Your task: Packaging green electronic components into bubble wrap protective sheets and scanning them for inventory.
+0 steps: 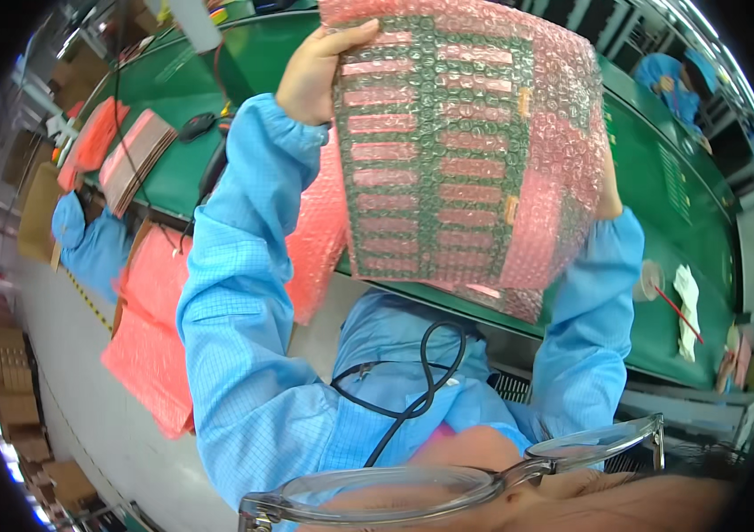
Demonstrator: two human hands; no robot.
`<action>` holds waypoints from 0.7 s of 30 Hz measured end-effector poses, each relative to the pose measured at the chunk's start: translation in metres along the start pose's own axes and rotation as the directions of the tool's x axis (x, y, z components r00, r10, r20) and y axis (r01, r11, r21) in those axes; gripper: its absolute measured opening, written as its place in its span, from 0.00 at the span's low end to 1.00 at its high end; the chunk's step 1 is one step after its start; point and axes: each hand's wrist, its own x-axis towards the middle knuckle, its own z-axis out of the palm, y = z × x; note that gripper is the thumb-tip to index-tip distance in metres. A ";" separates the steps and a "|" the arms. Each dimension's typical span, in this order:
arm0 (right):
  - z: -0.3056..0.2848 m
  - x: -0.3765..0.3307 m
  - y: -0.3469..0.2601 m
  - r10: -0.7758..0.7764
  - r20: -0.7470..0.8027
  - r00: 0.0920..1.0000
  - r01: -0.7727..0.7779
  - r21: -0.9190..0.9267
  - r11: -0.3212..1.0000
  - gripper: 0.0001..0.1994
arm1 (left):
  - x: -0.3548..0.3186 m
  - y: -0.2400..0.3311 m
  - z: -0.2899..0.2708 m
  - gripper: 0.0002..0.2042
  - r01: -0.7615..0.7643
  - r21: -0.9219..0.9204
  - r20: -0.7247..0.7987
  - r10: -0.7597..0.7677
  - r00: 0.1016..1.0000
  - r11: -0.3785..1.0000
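Note:
A large pink bubble-wrap bag (pixel 475 151) is held up in front of me, above the table's near edge. Through its clear bubbles show rows of pale pink strips on a dark green panel. My left hand (pixel 310 75) is closed on the bag's upper left edge, thumb across the front and the other fingers hidden behind. At the right edge my right hand (pixel 609 191) grips the bag, mostly hidden by it. More pink bubble wrap (pixel 319 230) hangs below and beside my left forearm.
The green table (pixel 670 248) carries a stack of pink-wrapped flat pieces (pixel 136 158), a black mouse (pixel 197 127), a clear cup (pixel 650 280), a red stick (pixel 680 315) and white tissue (pixel 687 310). Pink sheets (pixel 160 328) overhang a box at left. Another person (pixel 674 84) sits far right.

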 end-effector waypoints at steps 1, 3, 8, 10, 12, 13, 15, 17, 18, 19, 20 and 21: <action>0.017 0.000 -0.016 0.047 -0.034 0.998 -0.047 -0.005 0.999 0.22 | 0.011 -0.006 0.008 0.14 0.000 -0.039 0.036 0.001 0.999 0.999; 0.037 -0.005 -0.044 0.079 -0.089 0.993 -0.081 -0.012 0.997 0.22 | 0.023 -0.013 0.020 0.15 0.066 -0.067 0.084 -0.060 0.995 0.996; 0.041 -0.015 -0.077 -0.295 -0.142 0.945 0.126 -0.674 0.728 0.15 | 0.036 -0.038 0.054 0.13 0.112 -0.108 0.113 -0.100 0.989 0.988; 0.047 -0.025 -0.080 -0.351 -0.112 0.930 0.210 -0.622 0.754 0.12 | 0.038 -0.041 0.053 0.14 0.097 -0.059 0.152 -0.087 0.984 0.994; 0.057 -0.035 -0.081 -0.402 -0.079 0.912 0.250 -0.670 0.699 0.12 | 0.034 -0.037 0.062 0.14 0.021 0.020 0.189 -0.024 0.982 1.000; 0.059 -0.038 -0.081 -0.402 -0.083 0.912 0.248 -0.669 0.700 0.12 | 0.029 -0.032 0.066 0.14 0.103 0.002 0.165 -0.102 0.981 0.995; 0.064 -0.044 -0.079 -0.472 -0.031 0.881 0.302 -0.730 0.613 0.11 | 0.032 -0.033 0.062 0.13 0.030 0.060 0.166 -0.039 0.985 0.998; 0.073 -0.049 -0.079 -0.487 -0.021 0.873 0.323 -0.723 0.611 0.11 | 0.031 -0.027 0.059 0.13 -0.067 0.099 0.197 0.047 0.979 0.993; 0.075 -0.054 -0.084 -0.500 -0.015 0.866 0.336 -0.723 0.603 0.12 | 0.031 -0.022 0.063 0.13 -0.063 0.093 0.201 0.043 0.979 0.994; 0.077 -0.059 -0.088 -0.525 0.032 0.850 0.383 -0.722 0.577 0.12 | 0.031 -0.018 0.065 0.13 -0.179 0.220 0.247 0.123 0.961 0.959; 0.078 -0.059 -0.093 -0.524 0.032 0.851 0.382 -0.722 0.577 0.12 | 0.029 -0.010 0.063 0.13 -0.298 0.341 0.297 0.198 0.934 0.892; 0.077 -0.060 -0.099 -0.499 0.061 0.864 0.374 -0.742 0.556 0.12 | 0.030 -0.005 0.057 0.12 -0.329 0.388 0.349 0.193 0.917 0.861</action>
